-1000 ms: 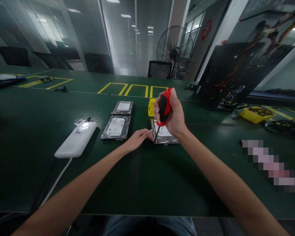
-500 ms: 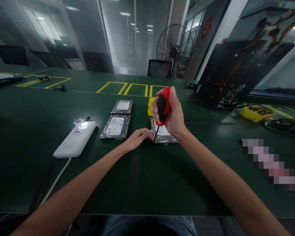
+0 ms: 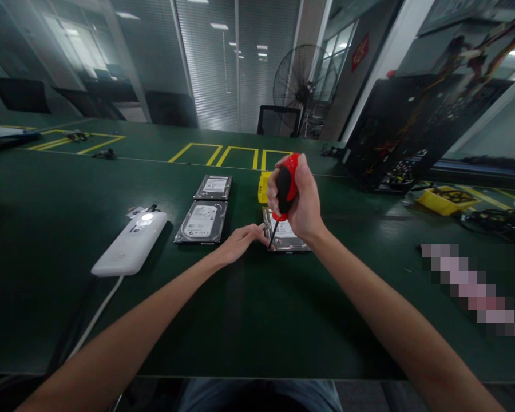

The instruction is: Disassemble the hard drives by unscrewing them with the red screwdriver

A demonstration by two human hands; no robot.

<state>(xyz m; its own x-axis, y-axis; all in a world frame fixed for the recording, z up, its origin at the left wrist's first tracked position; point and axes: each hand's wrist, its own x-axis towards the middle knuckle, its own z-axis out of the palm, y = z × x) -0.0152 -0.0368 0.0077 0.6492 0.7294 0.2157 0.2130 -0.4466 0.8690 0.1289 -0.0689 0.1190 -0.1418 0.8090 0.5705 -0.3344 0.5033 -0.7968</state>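
My right hand (image 3: pixel 298 197) is wrapped round the red and black handle of a screwdriver (image 3: pixel 286 183). The shaft slants down to the lower left corner of a hard drive (image 3: pixel 289 243), which lies flat and is partly hidden by that hand. At the drive's left edge my left hand (image 3: pixel 242 240) has its fingers pressed together near the screwdriver's tip; what they pinch, if anything, is too small to tell. Behind the drive is a yellow object (image 3: pixel 263 187). Two more hard drives, a near one (image 3: pixel 201 222) and a far one (image 3: pixel 213 186), lie to the left.
A white power bank (image 3: pixel 131 243) with a cable lies on the green table (image 3: pixel 240 320) at left. Far right are a black computer case (image 3: pixel 390 131), a yellow tray (image 3: pixel 440 203) with parts and dark cables (image 3: pixel 502 223). A blurred-out strip (image 3: pixel 472 289) lies nearer.
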